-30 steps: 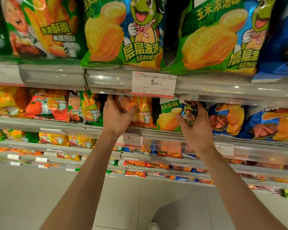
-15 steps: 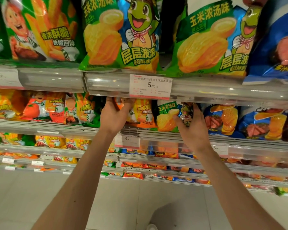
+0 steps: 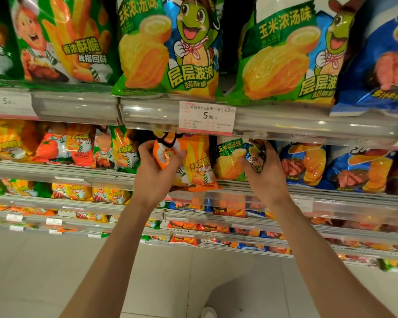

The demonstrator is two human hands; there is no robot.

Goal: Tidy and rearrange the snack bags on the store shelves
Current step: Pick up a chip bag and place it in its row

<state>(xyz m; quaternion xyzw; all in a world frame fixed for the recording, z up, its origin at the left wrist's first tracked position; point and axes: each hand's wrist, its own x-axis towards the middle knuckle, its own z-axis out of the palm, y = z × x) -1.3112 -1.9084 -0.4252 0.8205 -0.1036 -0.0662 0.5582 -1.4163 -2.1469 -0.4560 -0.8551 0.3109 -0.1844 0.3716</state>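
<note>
On the second shelf, an orange snack bag [image 3: 198, 164] leans forward over the shelf lip. My left hand [image 3: 156, 171] grips its upper left corner, thumb over the front. To its right stands a green bag with a turtle mascot [image 3: 230, 159]. My right hand [image 3: 264, 173] holds that bag's right edge, fingers curled round it. Both hands reach up under the top shelf rail with its price tag [image 3: 206, 117].
Large green turtle bags [image 3: 168, 47] and a fries bag [image 3: 62, 40] fill the top shelf. Blue bags [image 3: 306, 164] sit right of my right hand, orange and green ones [image 3: 64, 145] left of my left. Lower shelves [image 3: 101, 203] hold more bags above a pale floor.
My left hand has drawn the orange bag forward and down out of the shelf row. The right hand has closed round the green bag's edge. The view has tilted slightly downward.
</note>
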